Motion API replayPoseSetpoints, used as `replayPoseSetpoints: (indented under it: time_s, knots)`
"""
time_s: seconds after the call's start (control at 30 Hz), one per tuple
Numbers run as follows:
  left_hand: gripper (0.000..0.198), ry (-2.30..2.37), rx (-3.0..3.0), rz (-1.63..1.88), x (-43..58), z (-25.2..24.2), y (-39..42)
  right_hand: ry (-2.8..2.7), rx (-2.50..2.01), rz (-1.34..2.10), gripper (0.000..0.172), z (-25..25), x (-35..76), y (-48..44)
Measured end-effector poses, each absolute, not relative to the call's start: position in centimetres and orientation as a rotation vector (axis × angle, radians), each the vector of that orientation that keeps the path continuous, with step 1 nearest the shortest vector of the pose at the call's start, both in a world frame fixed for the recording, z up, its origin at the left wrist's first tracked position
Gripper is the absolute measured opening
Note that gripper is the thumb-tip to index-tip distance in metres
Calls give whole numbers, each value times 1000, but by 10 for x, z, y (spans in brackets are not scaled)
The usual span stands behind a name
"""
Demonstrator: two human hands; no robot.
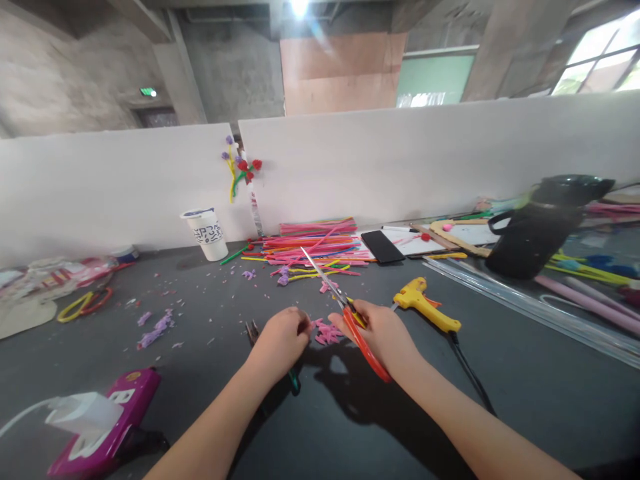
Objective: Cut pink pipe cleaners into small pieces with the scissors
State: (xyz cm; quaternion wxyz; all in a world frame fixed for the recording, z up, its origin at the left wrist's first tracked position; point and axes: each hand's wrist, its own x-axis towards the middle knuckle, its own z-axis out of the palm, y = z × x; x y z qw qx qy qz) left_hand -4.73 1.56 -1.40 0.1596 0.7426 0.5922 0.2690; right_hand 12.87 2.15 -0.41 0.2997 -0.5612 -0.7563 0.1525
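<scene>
My right hand (pixel 383 333) is closed on scissors with red-orange handles (pixel 369 350); their blades point up and to the left over the table. Small pink pieces (pixel 328 333) lie between my two hands. Beside them on the left, my left hand (pixel 284 337) has its fingers curled together, and what they hold, if anything, is hidden. A dark tool with a green handle (pixel 294 381) lies partly under my left hand. Behind the hands is a pile of pink and red pipe cleaners (pixel 315 248), with a few yellow ones in front.
A yellow glue gun (pixel 425 305) lies right of my right hand. Farther back are a paper cup (pixel 206 235), a black phone (pixel 382 247) and a black jug (pixel 543 227). A purple power strip (pixel 113 423) sits front left. Clear rods (pixel 540 310) lie at right.
</scene>
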Motion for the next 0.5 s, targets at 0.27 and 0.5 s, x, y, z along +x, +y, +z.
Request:
replayPoseSetpoints:
  time_s: [0.27,0.5]
  knots:
    - [12,1852,2027,683,-66,-14,20,-1854,-1475,605,39,-16,133,37]
    - [19,1655,1800,827,-55,-21,25,-1813,-1470,590,34,-24,134,49]
